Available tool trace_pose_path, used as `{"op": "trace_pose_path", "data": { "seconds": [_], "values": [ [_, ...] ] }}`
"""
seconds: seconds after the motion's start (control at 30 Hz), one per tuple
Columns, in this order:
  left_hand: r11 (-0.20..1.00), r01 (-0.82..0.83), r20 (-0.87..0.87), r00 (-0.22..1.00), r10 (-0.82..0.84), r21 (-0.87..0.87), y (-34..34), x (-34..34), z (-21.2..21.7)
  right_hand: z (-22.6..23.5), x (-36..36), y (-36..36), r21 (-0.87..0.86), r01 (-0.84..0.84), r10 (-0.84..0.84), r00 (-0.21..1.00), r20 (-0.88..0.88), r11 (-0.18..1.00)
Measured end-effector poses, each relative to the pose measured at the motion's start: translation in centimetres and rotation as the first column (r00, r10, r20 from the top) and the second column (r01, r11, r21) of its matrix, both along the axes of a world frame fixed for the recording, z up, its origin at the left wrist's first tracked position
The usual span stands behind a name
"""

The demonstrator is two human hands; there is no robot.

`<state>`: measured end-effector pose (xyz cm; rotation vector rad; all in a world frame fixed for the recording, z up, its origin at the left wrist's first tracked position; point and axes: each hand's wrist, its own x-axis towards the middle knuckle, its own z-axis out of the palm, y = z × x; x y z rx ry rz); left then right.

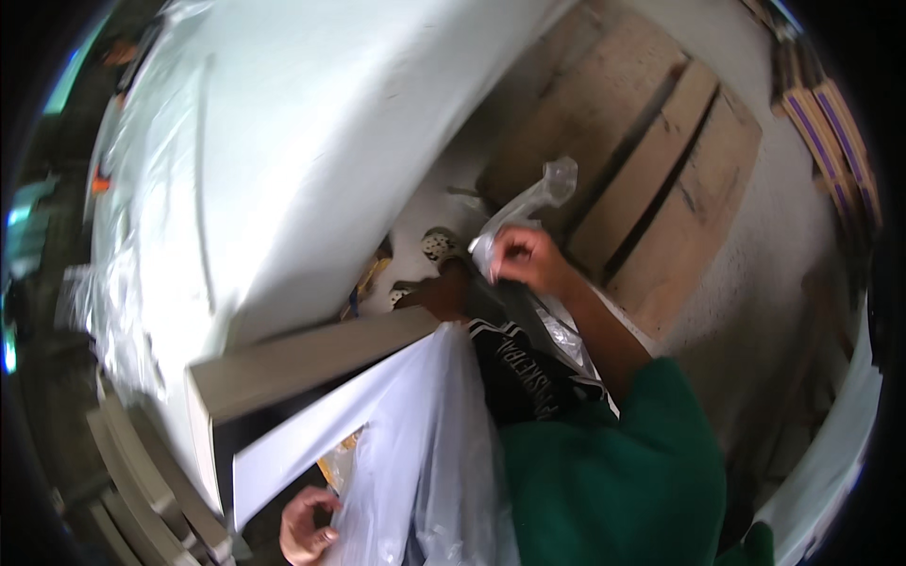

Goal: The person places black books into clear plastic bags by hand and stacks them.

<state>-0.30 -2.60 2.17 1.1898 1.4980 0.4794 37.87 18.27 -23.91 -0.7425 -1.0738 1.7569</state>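
Note:
My right hand point(530, 259) is closed, slightly blurred, on a crumpled strip of clear plastic film point(547, 189) that sticks out past the fingers. Low in the view, my left hand point(310, 526) has curled fingers with a gap between thumb and forefinger. It is beside the edge of a translucent plastic sheet point(415, 472), which hangs across my front; any grip on it is not visible. Under that sheet lies a white panel point(311, 434), next to a long grey-beige box-like piece point(321, 360).
A large white wrapped block point(311, 141) fills the upper left, with loose clear wrap point(123, 311) along its side. Brown wooden boards point(651, 160) lie on the floor at upper right. Stacked beige strips point(151, 481) stand lower left; purple-striped boards point(830, 141) are far right.

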Motion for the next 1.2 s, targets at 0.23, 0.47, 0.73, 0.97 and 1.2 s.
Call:
{"op": "trace_pose_path", "data": {
  "seconds": [0.23, 0.47, 0.73, 0.97, 1.2],
  "values": [
    [0.748, 0.092, 0.025, 0.989, -0.144, 0.657, 4.1, 4.2, 1.5, 22.7, -9.5, -6.3, 0.642, -0.721, 0.870, 0.464, 0.168, 0.261],
    [0.912, -0.066, 0.551, 0.813, -0.186, 0.405, 4.2, 7.6, -2.5, 28.1, -13.9, -9.6, 0.591, -0.794, 0.962, 0.251, 0.111, 0.140],
    [0.466, -0.668, 0.680, 0.712, 0.172, 0.581, -0.4, 0.3, -0.1, 27.4, -12.2, -6.8, 0.357, -0.493, 0.478, 0.868, 0.136, 0.793],
    [0.722, -0.172, 0.324, 0.943, -0.076, 0.670, 0.7, 5.7, 0.7, 27.4, -15.7, -8.9, 0.335, -0.779, 0.822, 0.569, 0.025, 0.529],
    [0.807, -0.310, 0.660, 0.740, -0.126, 0.502, 0.8, 1.8, -1.7, 27.9, -14.2, -6.0, 0.130, -0.825, 0.663, 0.526, 0.533, 0.550]
  ]
}}
